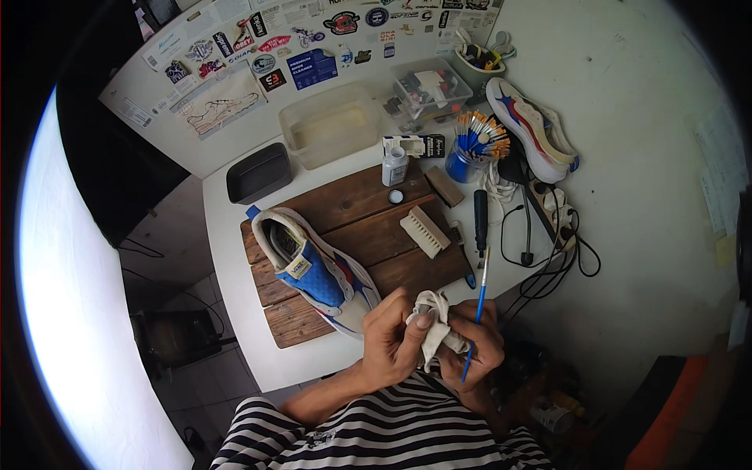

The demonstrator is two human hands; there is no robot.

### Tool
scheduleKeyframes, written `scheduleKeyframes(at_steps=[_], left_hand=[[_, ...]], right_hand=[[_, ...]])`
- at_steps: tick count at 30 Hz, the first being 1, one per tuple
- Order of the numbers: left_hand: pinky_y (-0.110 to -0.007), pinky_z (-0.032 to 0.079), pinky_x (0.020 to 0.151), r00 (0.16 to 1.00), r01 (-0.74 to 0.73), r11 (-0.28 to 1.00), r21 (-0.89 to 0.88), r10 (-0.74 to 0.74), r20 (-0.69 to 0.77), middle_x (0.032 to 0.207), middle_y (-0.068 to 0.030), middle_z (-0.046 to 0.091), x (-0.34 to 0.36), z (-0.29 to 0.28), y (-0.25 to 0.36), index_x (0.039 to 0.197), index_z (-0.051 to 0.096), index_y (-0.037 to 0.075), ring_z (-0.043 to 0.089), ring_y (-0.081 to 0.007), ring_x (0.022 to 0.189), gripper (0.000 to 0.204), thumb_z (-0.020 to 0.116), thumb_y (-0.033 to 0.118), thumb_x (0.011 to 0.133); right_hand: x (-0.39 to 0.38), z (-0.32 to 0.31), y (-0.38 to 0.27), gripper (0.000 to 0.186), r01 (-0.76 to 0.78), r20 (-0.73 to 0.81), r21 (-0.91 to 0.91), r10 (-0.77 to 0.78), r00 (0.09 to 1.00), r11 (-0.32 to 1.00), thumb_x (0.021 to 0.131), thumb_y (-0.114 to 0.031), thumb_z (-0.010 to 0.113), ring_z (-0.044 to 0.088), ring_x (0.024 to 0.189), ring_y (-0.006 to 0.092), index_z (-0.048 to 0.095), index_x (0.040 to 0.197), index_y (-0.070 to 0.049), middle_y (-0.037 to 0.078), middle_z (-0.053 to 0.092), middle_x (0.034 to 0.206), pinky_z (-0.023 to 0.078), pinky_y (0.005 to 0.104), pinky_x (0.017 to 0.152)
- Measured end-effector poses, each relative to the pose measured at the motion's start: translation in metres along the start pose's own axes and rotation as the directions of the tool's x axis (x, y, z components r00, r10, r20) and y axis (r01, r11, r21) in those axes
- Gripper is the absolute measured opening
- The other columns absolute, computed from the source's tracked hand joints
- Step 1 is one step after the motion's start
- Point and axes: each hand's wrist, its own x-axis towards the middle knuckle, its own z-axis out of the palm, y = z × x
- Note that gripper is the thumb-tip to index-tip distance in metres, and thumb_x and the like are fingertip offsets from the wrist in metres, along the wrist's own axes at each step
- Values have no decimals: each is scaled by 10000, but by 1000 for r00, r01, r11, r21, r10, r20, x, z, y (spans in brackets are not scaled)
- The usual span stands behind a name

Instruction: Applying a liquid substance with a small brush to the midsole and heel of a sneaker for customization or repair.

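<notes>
My left hand (385, 341) grips a crumpled off-white cloth (432, 333) with its thumb pressed on it. My right hand (482, 345) holds a thin blue paintbrush (480, 305), bristles up, and also has fingers on the cloth. Beyond my hands a blue, cream and red sneaker (313, 282) lies on a wooden board (362, 186). On the board's right are a wooden-backed scrub brush (423, 231), an open white bottle (395, 166) and its loose cap (395, 196).
Behind are a dark tray (257, 172), a translucent tub (286, 125), boxed supplies (429, 94), a cup of paintbrushes (462, 162) and another sneaker (521, 125). A dark pen-like tool (480, 215) and tangled cables (570, 247) lie right of the board.
</notes>
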Motion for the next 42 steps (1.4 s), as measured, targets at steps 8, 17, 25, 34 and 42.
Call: scheduleKeyframes(at_steps=[8, 17, 25, 34, 42], left_hand=[[-272, 391, 527, 987, 161, 976, -148, -162, 6, 721, -55, 514, 0, 2, -11, 827, 520, 11, 484, -105, 625, 206, 668, 69, 960], [-356, 394, 501, 950, -138, 985, 107, 101, 296, 583, -74, 444, 18, -13, 6, 666, 507, 21, 473, -264, 529, 472, 527, 308, 1040], [-397, 480, 684, 931, -334, 757, 561, 171, 324, 817, -114, 578, 55, -113, 45, 988, 679, 0, 583, -283, 745, 419, 577, 406, 969], [-424, 493, 754, 902, -417, 488, 766, 116, 417, 892, -134, 641, 76, -204, 0, 851, 653, -19, 597, -329, 828, 375, 485, 285, 993], [-444, 399, 599, 875, -457, 584, 671, 159, 458, 645, -145, 479, 77, -205, -36, 674, 524, 14, 495, -335, 635, 491, 399, 346, 1014]], right_hand=[[0, -6, 10, 316, -4, -25, -84, 2, 1000, 996, 778, -63, 770, 657, 891, 334, 674, 1060, 45, 186, 680, 973, 534, 401, 766], [35, -51, 89, 378, -79, -83, -560, 39, 996, 824, 796, 72, 661, 614, 1031, 369, 631, 1172, 42, 175, 663, 1065, 498, 445, 871], [47, -67, 132, 538, -22, 100, -734, 141, 985, 678, 869, 40, 603, 563, 1203, 340, 514, 1397, -16, 144, 668, 1175, 476, 434, 949], [4, -16, 50, 558, -370, 137, 512, 351, 926, 775, 1039, -346, 368, 628, 820, 240, 435, 1444, 31, 179, 645, 1056, 493, 364, 748], [-24, 16, 57, 487, -497, 260, 689, 460, 849, 527, 976, -329, 498, 570, 935, 243, 524, 1291, 41, 180, 611, 1079, 457, 404, 831]])
